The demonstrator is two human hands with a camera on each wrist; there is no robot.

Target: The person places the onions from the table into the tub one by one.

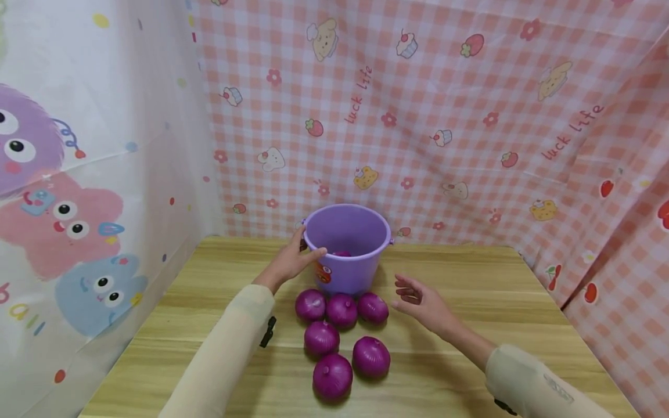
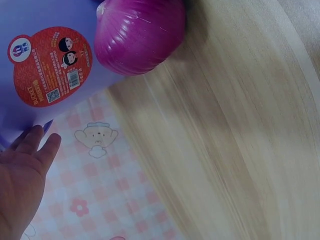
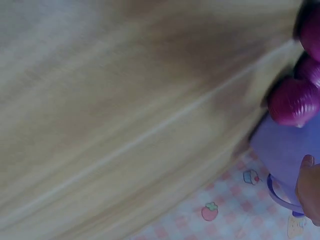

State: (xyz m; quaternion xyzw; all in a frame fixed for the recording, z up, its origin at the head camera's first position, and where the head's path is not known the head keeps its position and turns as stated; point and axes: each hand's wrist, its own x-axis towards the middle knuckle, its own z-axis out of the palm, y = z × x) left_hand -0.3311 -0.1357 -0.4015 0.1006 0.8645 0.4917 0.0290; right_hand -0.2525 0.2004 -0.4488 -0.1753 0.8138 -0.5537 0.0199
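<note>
A purple bucket stands upright at the back of the table, with a bit of a purple-red onion showing inside it. My left hand grips its rim on the left side, thumb at the front and fingers round the outer edge. Several purple-red onions sit before the bucket; the nearest to my right hand is the right one of the back row. That hand hovers right of this onion, fingers loosely bent and holding nothing. In the left wrist view, the bucket's red label shows beside an onion.
The wooden table ends at a pink checked cloth hanging behind the bucket. A white cartoon cloth hangs along the left side. More onions lie toward the front, among them a front one and another to its right.
</note>
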